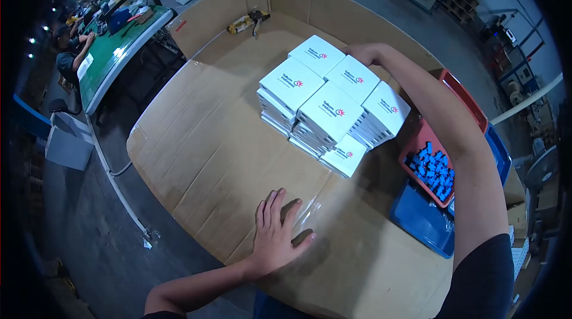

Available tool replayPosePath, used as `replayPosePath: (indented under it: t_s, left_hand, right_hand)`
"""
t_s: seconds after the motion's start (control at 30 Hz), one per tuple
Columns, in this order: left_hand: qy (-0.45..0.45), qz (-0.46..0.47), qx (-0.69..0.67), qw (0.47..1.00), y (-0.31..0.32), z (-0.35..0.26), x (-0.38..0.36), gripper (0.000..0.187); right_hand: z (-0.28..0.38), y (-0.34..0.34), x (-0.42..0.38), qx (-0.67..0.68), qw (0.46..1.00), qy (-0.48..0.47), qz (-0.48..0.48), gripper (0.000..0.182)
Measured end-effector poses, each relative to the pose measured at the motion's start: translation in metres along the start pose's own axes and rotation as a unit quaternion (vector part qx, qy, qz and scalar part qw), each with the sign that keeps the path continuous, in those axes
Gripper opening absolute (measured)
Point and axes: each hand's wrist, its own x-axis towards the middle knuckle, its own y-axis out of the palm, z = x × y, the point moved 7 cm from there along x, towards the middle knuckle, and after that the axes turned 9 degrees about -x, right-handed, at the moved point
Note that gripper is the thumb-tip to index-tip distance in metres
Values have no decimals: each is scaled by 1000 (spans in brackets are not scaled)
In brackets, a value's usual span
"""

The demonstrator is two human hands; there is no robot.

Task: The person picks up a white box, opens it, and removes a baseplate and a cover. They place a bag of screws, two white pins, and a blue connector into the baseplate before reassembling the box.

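Observation:
Stacks of small white square boxes [329, 110], printed "Telkom Indonesia" with a red mark, stand close together on the cardboard-covered table [196, 140]. One lower stack [345, 155] sits at their near side. My right hand [364, 54] reaches around the far side of the stacks, close to the back boxes, and its fingers are hidden behind them. My left hand [277, 235] is open over the cardboard in front of the stacks, fingers spread and holding nothing, near a strip of clear tape [310, 212].
Under my right arm, a red tray [411, 155] holds many small blue parts [433, 170]. Beside it are a blue tray [423, 221] and another red bin [462, 95]. A yellow-and-black tool [247, 23] lies by the cardboard back wall [292, 0]. A person [71, 54] sits at a green table [116, 60].

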Motion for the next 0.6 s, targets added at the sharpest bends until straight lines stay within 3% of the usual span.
replayPosePath:
  t_s: [0.43, 0.6]
  left_hand:
    - [-4, 22, 1, 1000, 7, 4, 0, 79]
    - [-3, 18, 1, 1000, 6, 3, -1, 78]
  right_hand:
    - [-11, -4, 35, 9, 999, -39, 7, 72]
    - [-13, -17, 40, 15, 997, -26, -77, 74]
